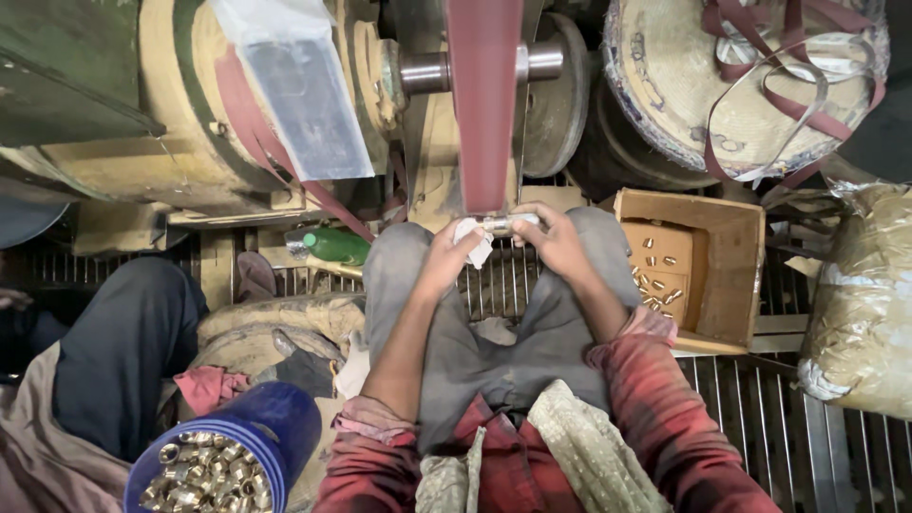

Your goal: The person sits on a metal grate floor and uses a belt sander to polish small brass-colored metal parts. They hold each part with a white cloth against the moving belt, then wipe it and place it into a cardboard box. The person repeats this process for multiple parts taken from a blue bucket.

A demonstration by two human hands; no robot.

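Single head-worn view, steeply downward, close over lap and belt sander (484,104)

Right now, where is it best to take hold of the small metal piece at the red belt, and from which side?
Probably at its two ends. The metal piece lies crosswise just under the red belt, so its middle must stay bare. The left hand takes its left end through a white cloth, and the right hand pinches its right end, each coming from its own side.

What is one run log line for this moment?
left hand: holds white cloth | right hand: holds metal piece at red belt
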